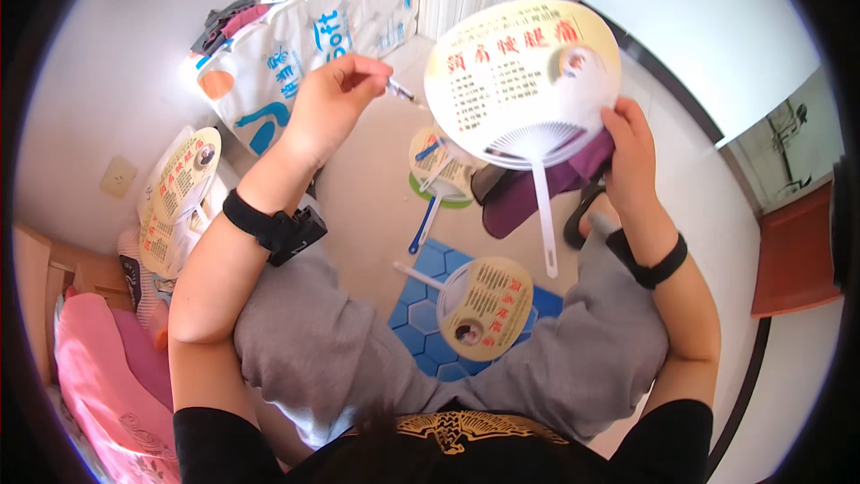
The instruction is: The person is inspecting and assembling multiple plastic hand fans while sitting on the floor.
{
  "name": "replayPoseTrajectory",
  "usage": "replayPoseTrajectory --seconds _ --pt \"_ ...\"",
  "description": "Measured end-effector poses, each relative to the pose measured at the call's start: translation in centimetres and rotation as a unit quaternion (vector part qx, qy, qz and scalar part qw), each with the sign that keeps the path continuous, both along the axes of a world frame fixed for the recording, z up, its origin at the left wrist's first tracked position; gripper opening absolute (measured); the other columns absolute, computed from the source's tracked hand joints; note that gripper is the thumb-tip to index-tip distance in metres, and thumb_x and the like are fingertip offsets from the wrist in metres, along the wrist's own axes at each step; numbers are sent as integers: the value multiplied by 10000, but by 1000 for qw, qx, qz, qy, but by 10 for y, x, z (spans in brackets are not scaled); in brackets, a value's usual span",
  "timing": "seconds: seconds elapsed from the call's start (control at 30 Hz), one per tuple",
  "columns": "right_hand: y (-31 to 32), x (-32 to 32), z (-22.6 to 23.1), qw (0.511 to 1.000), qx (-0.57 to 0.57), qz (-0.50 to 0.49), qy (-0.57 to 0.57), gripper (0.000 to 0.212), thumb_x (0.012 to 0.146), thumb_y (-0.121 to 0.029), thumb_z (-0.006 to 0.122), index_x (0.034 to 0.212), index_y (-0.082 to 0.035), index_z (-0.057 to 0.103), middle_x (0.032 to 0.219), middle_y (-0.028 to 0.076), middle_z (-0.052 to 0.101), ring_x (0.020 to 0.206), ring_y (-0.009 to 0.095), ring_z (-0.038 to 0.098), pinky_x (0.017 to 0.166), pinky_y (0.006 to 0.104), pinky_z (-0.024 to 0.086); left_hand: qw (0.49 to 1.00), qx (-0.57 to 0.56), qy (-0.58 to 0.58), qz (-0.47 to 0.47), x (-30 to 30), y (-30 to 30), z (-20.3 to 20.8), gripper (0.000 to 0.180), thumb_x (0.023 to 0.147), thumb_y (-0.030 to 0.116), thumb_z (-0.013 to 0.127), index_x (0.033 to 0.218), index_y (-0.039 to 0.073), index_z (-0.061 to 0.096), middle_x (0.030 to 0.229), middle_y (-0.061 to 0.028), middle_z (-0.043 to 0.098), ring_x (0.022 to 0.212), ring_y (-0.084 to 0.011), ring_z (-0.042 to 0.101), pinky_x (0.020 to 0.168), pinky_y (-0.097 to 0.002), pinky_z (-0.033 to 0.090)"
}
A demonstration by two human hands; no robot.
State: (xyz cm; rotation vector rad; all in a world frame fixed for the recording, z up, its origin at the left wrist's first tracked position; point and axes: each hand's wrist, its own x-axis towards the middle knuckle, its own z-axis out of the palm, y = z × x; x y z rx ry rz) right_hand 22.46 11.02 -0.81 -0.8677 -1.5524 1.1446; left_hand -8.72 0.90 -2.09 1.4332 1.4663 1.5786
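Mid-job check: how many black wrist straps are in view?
2: one strap around the left forearm, with a black box beside it, and one around the right forearm.

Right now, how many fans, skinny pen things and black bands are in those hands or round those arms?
Fan in the right hand: 1
Pen-like thing in the left hand: 1
Black bands, one round each forearm: 2
Total: 4

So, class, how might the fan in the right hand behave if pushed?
The fan is probably light: a thin panel the right hand holds by its edge. The ribs suggest it would flex, then spring back. Its handle, hanging free, may swing if nudged.
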Motion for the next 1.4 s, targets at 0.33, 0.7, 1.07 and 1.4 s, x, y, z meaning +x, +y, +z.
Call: replayPoseTrajectory --seconds 0.33,0.7,1.07,1.4 --pt "-40 148 150 975 139 -143 94 138 868 -116 463 964 -32 517 928 46 564 865 135 537 773 278 419 996 69 -53 9 -20 -21 41 159 900 99 438 970 2 543 844 -33 553 739 -107 548 718 -240 475" --pt "-163 209 189 928 143 -267 218 266 879 -91 409 1083 47 510 1090 152 541 1016 250 517 886 376 403 984 150 24 -89 15 -131 141 222 928 178 418 1002 2 531 844 -47 558 775 -112 557 784 -243 450" --pt "-288 159 130 930 30 -218 294 228 873 -125 459 1026 22 542 1013 109 585 918 192 571 782 289 460 976 168 34 -134 136 -244 69 139 888 64 477 938 -1 588 840 -50 598 690 -90 562 618 -197 453" --pt "-306 89 -7 915 76 -121 379 211 906 -99 420 1092 0 422 1066 135 532 963 201 546 843 340 456 907 44 -332 -257 200 -199 -34 158 905 74 429 998 -1 532 804 -44 531 650 -105 513 627 -235 465"
